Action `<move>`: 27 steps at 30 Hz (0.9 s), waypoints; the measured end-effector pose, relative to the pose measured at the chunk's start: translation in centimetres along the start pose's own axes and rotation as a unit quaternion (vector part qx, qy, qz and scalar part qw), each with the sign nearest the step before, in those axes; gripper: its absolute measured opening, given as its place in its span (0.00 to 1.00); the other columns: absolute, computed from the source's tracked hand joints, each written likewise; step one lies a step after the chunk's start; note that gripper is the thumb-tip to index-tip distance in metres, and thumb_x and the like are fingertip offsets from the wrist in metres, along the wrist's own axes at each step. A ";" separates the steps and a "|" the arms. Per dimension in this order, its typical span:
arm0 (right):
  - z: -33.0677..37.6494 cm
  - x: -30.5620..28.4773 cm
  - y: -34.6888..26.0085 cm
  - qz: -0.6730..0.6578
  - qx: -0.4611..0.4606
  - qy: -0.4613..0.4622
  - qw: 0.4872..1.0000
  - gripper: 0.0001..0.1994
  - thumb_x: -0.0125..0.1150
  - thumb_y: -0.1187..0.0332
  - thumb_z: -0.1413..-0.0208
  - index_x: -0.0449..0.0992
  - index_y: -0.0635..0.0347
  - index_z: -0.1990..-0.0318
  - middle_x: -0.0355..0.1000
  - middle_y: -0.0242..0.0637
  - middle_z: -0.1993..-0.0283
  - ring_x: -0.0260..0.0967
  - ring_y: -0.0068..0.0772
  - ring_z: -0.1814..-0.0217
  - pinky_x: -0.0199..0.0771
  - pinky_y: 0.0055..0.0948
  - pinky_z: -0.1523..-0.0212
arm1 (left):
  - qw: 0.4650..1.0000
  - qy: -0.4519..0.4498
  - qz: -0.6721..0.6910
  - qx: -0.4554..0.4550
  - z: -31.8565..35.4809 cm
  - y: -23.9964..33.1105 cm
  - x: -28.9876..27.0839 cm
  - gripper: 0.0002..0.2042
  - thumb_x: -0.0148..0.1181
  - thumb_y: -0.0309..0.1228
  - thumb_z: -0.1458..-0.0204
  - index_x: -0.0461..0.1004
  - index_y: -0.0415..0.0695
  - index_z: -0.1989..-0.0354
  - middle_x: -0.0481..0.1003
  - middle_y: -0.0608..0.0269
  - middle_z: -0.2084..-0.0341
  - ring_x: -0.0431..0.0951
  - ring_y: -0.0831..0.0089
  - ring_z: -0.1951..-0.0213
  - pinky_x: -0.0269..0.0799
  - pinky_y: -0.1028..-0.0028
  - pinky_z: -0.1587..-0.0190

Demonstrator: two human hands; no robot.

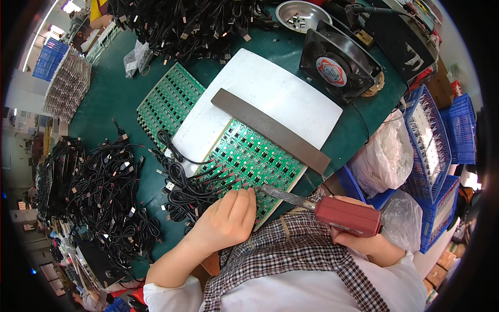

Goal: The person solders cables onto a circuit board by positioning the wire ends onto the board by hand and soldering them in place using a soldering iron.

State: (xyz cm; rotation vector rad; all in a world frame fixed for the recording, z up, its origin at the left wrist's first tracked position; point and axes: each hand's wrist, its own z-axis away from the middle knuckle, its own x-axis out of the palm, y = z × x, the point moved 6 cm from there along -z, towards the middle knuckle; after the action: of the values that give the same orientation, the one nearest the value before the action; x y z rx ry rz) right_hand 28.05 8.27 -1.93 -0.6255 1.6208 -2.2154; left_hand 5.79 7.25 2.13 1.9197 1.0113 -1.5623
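A panel of green circuit boards (249,151) lies on a white sheet (275,83), with a dark flat bar (270,127) across its far edge. Black cables (189,192) lie along the panel's left side, several with thin red wire ends on the boards. My left hand (228,218) is closed in a pinch at the panel's near part, on a cable end mostly hidden by the fingers. Gripped in my right hand (358,239) is a red soldering gun (348,216); its long metal barrel points left, with the tip close to my left fingertips.
Cable heaps (109,187) lie on the left and at the far side. A second green panel stack (171,99) sits beyond the sheet. At far right stand a black fan (338,62) and a metal bowl (301,15). Blue crates (426,145) and plastic bags (382,156) are beside the table.
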 end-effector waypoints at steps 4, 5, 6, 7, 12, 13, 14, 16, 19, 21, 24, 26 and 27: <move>-0.3 0.4 -1.5 0.134 -0.121 -0.018 0.983 0.36 0.70 0.75 0.62 0.61 0.65 0.41 0.75 0.36 0.61 0.69 0.16 0.73 0.70 0.18 0.70 | 1.000 -0.003 0.002 -0.003 0.0 -0.2 0.0 0.15 0.56 0.22 0.67 0.73 0.31 0.66 0.70 0.57 0.72 0.73 0.69 0.71 0.72 0.78 0.73; 0.0 0.1 -0.6 0.079 -0.055 -0.008 0.995 0.36 0.70 0.76 0.62 0.61 0.65 0.41 0.75 0.36 0.61 0.69 0.17 0.73 0.70 0.18 0.70 | 1.000 -0.001 0.001 -0.002 0.0 -0.3 -0.1 0.15 0.56 0.22 0.67 0.73 0.31 0.66 0.70 0.57 0.72 0.73 0.70 0.72 0.72 0.78 0.74; 0.3 0.0 0.3 0.023 0.012 0.001 1.000 0.37 0.70 0.76 0.62 0.60 0.65 0.41 0.75 0.37 0.61 0.69 0.18 0.73 0.70 0.18 0.71 | 1.000 0.000 -0.001 -0.001 0.0 -0.4 -0.1 0.15 0.56 0.22 0.67 0.73 0.31 0.66 0.70 0.57 0.72 0.73 0.70 0.72 0.72 0.79 0.74; 0.3 0.1 0.2 0.023 0.010 -0.003 1.000 0.37 0.70 0.76 0.62 0.60 0.65 0.41 0.75 0.37 0.61 0.69 0.18 0.73 0.70 0.18 0.71 | 1.000 -0.001 -0.004 -0.004 0.1 -0.4 -0.1 0.15 0.56 0.22 0.67 0.73 0.31 0.66 0.70 0.57 0.72 0.73 0.70 0.72 0.72 0.79 0.74; 0.4 -0.2 0.5 -0.164 0.110 0.046 0.979 0.39 0.67 0.76 0.60 0.53 0.66 0.38 0.71 0.43 0.57 0.71 0.26 0.65 0.71 0.19 0.75 | 0.999 -0.027 0.015 -0.008 0.3 -0.1 -0.4 0.15 0.56 0.23 0.66 0.73 0.31 0.66 0.70 0.58 0.72 0.71 0.71 0.73 0.70 0.80 0.74; 0.7 0.3 0.7 -0.167 0.106 0.033 0.980 0.39 0.67 0.76 0.60 0.53 0.66 0.38 0.71 0.43 0.57 0.71 0.26 0.65 0.71 0.19 0.75 | 1.000 -0.018 0.014 0.002 0.1 -0.1 -0.3 0.15 0.56 0.24 0.66 0.73 0.31 0.66 0.70 0.58 0.72 0.71 0.72 0.73 0.70 0.81 0.74; 1.0 -0.2 0.7 -0.126 0.062 0.078 0.987 0.36 0.67 0.68 0.57 0.56 0.66 0.41 0.71 0.45 0.60 0.68 0.27 0.72 0.68 0.20 0.79 | 1.000 -0.012 0.012 0.008 0.1 0.1 -0.1 0.15 0.56 0.24 0.66 0.73 0.31 0.66 0.70 0.58 0.72 0.71 0.72 0.72 0.70 0.81 0.73; 0.8 -0.5 0.6 -0.089 0.014 0.114 0.989 0.33 0.67 0.61 0.55 0.59 0.66 0.44 0.70 0.47 0.62 0.66 0.28 0.78 0.66 0.20 0.82 | 1.000 0.007 0.016 -0.003 0.0 0.2 -0.2 0.15 0.57 0.25 0.65 0.73 0.31 0.66 0.70 0.59 0.71 0.71 0.70 0.71 0.69 0.80 0.72; 0.4 -0.5 0.0 -0.083 -0.033 0.124 0.988 0.33 0.67 0.59 0.54 0.60 0.67 0.45 0.69 0.49 0.62 0.66 0.28 0.79 0.65 0.21 0.83 | 0.998 0.052 -0.013 -0.026 0.1 -0.2 -1.2 0.11 0.57 0.26 0.64 0.74 0.35 0.69 0.69 0.63 0.74 0.70 0.70 0.71 0.65 0.75 0.74; 0.2 -0.7 0.1 -0.089 -0.031 0.132 0.987 0.33 0.67 0.59 0.55 0.60 0.67 0.46 0.69 0.49 0.62 0.66 0.29 0.79 0.66 0.21 0.83 | 0.989 0.083 -0.053 -0.112 -0.2 -3.1 -3.5 0.07 0.57 0.27 0.62 0.73 0.41 0.72 0.68 0.64 0.77 0.70 0.69 0.71 0.60 0.69 0.75; 0.8 -1.0 0.5 -0.122 0.005 0.121 0.985 0.35 0.67 0.63 0.55 0.55 0.68 0.42 0.69 0.49 0.59 0.68 0.30 0.74 0.69 0.22 0.80 | 0.928 0.090 -0.185 -0.312 2.7 -13.0 -4.7 0.07 0.55 0.24 0.58 0.74 0.42 0.69 0.73 0.62 0.71 0.71 0.62 0.61 0.62 0.66 0.61; 0.6 -0.8 0.5 -0.151 0.031 0.090 0.984 0.39 0.67 0.68 0.55 0.50 0.69 0.38 0.68 0.50 0.56 0.70 0.32 0.70 0.71 0.22 0.77 | 0.901 -0.039 -0.235 -0.363 6.8 -18.2 -2.1 0.09 0.54 0.23 0.58 0.75 0.42 0.67 0.74 0.62 0.67 0.71 0.63 0.57 0.62 0.66 0.56; 0.4 -0.6 0.5 -0.141 0.026 0.085 0.986 0.39 0.67 0.68 0.55 0.50 0.69 0.38 0.69 0.50 0.58 0.69 0.31 0.73 0.71 0.22 0.77 | 0.897 -0.103 -0.227 -0.366 8.6 -19.6 -0.6 0.09 0.54 0.22 0.59 0.75 0.42 0.66 0.74 0.61 0.66 0.71 0.64 0.57 0.62 0.65 0.56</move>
State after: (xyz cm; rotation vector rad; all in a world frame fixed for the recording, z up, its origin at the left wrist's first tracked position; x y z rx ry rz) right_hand 28.76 8.07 -2.39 -0.7058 1.6354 -2.5687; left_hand -14.85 12.92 2.45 1.0226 1.7234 -1.2807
